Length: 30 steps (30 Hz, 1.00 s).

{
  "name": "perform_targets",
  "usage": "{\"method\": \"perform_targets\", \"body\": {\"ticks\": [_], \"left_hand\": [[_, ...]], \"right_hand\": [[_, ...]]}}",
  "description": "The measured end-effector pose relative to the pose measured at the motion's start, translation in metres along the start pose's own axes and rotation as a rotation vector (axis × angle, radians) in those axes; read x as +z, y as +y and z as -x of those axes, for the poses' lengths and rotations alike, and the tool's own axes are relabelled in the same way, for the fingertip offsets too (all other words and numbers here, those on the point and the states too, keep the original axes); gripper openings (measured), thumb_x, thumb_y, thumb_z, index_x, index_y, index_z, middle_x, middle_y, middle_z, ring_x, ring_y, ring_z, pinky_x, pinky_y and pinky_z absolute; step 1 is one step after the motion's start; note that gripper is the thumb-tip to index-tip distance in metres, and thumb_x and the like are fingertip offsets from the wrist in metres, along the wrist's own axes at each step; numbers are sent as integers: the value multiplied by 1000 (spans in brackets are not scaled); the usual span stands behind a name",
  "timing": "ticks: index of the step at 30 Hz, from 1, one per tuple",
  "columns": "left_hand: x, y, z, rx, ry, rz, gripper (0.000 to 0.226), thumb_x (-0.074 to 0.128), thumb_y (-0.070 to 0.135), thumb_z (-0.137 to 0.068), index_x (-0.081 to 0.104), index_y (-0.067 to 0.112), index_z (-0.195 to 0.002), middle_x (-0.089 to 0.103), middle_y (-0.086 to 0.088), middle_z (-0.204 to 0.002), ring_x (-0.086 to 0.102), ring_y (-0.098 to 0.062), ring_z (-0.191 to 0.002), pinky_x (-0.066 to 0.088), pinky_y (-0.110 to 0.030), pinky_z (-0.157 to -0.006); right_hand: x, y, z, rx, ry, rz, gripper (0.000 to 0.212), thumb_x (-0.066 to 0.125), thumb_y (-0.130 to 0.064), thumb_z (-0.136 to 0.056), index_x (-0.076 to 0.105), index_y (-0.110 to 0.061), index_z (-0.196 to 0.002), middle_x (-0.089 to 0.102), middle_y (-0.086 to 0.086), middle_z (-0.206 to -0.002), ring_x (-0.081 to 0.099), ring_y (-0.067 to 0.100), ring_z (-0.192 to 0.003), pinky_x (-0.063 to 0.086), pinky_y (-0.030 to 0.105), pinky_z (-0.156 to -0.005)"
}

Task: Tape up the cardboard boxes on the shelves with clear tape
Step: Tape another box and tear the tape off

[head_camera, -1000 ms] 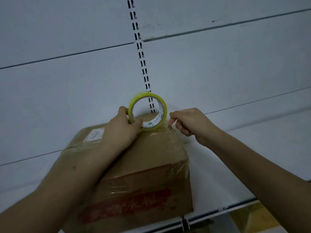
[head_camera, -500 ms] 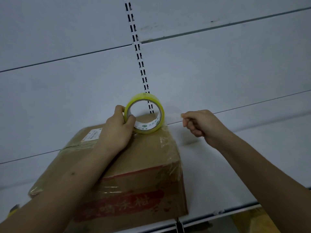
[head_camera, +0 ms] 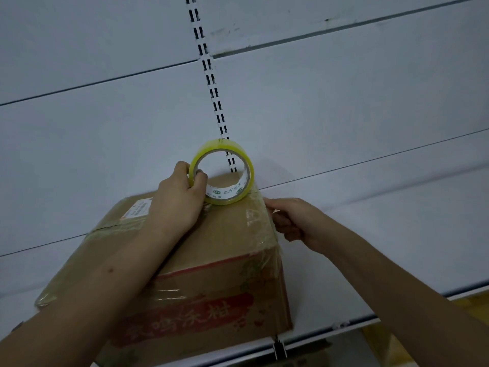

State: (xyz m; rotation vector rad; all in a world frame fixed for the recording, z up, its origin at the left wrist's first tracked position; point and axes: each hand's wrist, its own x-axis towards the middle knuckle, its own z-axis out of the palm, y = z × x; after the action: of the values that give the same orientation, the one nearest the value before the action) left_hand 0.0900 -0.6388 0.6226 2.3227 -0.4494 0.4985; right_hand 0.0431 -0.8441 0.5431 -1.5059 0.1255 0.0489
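Only one view here, the head camera looking down at a white shelf (head_camera: pixel 370 234) with a cardboard box (head_camera: pixel 211 250) sitting on it, red lettering on the front face.

The left hand (head_camera: pixel 177 202) grips the roll of tape (head_camera: pixel 222 172) standing on edge at the far end of the box top. The thumb hooks inside the core and the fingers wrap the outer rim, so it's a firm hold. The roll's open hole faces the camera, which means its axle points roughly toward the person and the tape would unroll sideways across the box, left-right.

The right hand (head_camera: pixel 293 221) sits just beside the box's right top edge, touching it or very nearly. Its fingers are curled in, and the thumb and forefinger look pinched together right at the edge. Whether there's a clear tape end between them I honestly can't tell, the stuff is see-through and the light is dim. There is shiny wrinkled film already on that right corner.

My read: the strip runs from the roll over to the right edge, so the right hand is the nearer one for pressing it down the side, while the left keeps the roll steady. The box top's long axis runs away from the camera, and the tape looks set to cross it.

A white label (head_camera: pixel 139 207) sits on the far left of the top.
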Motion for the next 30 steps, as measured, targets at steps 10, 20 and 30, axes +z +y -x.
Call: {"method": "perform_targets", "body": {"ticks": [10, 20, 30], "left_hand": [[0, 0, 1, 1, -4, -29, 22, 43, 31, -101, 50, 11, -96, 57, -6, -76, 51, -20, -65, 36, -36, -58], [-19, -8, -7, 79, -202, -83, 19, 45, 30, -100, 45, 11, -101, 60, -10, -82, 57, -27, -74, 45, -41, -67], [-71, -54, -5, 129, -278, 32, 22, 48, 21, -101, 40, 29, -120, 64, 6, -96, 58, -6, -77, 34, -16, -55]], "right_hand": [[-4, -33, -3, -167, 440, 231, 41, 62, -40, -94, 58, -13, -63, 45, 2, -57, 39, 14, -46, 32, 23, -47], [36, -60, -21, -88, 398, 1151, 29, 37, -28, -102, 57, -16, -85, 57, 3, -95, 54, 24, -89, 37, 33, -73], [61, -84, -16, -12, 336, 1594, 22, 33, -28, -106, 45, -13, -96, 47, 2, -88, 48, 23, -86, 36, 34, -72]]}}
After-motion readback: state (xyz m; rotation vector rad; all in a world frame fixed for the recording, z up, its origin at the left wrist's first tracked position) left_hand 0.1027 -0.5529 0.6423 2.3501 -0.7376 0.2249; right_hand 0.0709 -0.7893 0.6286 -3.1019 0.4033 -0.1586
